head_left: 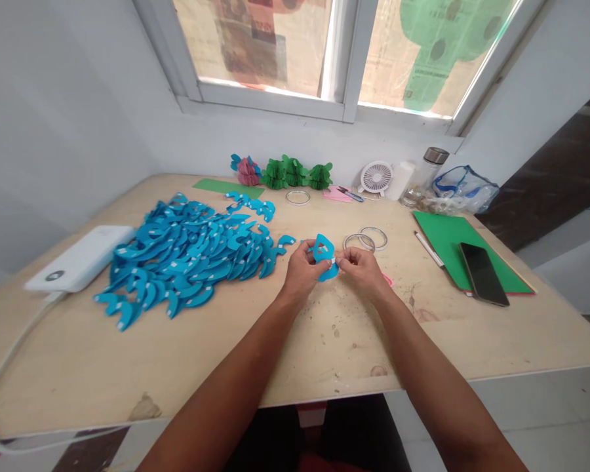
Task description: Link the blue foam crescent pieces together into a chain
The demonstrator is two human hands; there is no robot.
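Observation:
Between my two hands, above the middle of the table, is a blue paper cutout with curved edges and a small white patch on it. My left hand pinches its left side between thumb and fingers. At the white patch, the fingertips of my right hand are pressed together; whether they hold the cutout or a bit of the white piece is too small to tell. A large heap of similar blue paper pieces, many with white patches, lies left of my hands. Rolls of tape lie just beyond my right hand.
A white power bank with a cable lies at the left. Green paper crafts, a small fan, scissors and a bottle line the back. At the right, a phone rests on green sheets beside a pen.

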